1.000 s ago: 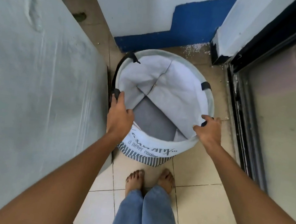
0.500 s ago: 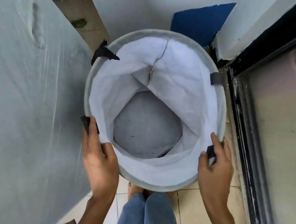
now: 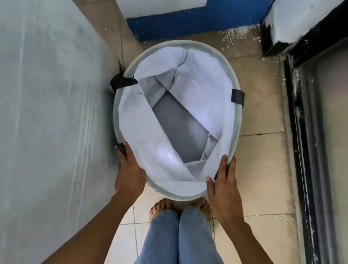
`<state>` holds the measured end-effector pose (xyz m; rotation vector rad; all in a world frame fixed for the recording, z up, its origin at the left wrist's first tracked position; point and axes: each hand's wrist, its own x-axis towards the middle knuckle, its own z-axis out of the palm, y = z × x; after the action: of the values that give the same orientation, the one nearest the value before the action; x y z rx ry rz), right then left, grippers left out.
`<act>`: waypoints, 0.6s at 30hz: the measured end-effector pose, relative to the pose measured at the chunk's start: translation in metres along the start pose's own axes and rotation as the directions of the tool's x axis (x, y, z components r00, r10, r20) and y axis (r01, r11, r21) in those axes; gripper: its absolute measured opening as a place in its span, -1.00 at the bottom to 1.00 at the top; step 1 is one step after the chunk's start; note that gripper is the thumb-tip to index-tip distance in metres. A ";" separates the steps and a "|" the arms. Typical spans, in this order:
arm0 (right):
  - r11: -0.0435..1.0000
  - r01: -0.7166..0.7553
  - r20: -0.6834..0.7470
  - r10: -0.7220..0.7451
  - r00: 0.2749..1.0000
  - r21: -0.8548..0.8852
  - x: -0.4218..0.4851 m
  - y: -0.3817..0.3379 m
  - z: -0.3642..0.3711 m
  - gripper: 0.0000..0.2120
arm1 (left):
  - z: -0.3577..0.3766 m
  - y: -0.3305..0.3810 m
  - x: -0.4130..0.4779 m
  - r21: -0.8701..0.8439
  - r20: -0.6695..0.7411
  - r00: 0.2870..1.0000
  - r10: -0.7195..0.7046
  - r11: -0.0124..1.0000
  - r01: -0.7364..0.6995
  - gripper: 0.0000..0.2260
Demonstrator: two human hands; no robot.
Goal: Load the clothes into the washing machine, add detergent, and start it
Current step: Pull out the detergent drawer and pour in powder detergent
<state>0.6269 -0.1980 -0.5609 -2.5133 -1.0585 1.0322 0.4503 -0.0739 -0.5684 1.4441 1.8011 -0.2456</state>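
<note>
Head view: laundry basket [image 3: 233,126] lower than before; left hand [image 3: 130,173], right hand [image 3: 224,190] gripping rim.

Left hand [image 3: 129,173] and right hand [image 3: 224,188] gripping laundry basket [image 3: 234,126] rim, tiled floor [image 3: 266,113]

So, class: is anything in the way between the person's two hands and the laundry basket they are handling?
Nothing visible. The left hand and right hand are already on the near rim of the basket, one each side, with no object in between. The basket looks empty inside.
</note>
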 end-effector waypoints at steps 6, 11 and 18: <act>1.000 -0.030 0.135 0.031 0.990 -0.009 0.021 0.014 0.016 -0.31 | 0.007 -0.006 0.033 0.046 0.085 0.996 0.021 0.999 -0.025 -0.33; 0.998 -0.051 0.118 0.053 0.992 -0.020 0.020 0.008 0.000 -0.25 | 0.002 0.003 0.012 0.133 -0.047 0.988 0.145 0.982 -0.137 -0.38; 0.980 -0.047 0.039 0.055 0.998 -0.194 0.008 -0.023 -0.032 -0.26 | -0.011 0.024 -0.018 0.357 -0.046 0.964 0.262 0.906 -0.229 -0.36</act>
<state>0.6405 -0.1736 -0.5311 -2.6947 -1.1640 1.0494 0.4671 -0.0727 -0.5415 1.9461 1.6825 -0.3877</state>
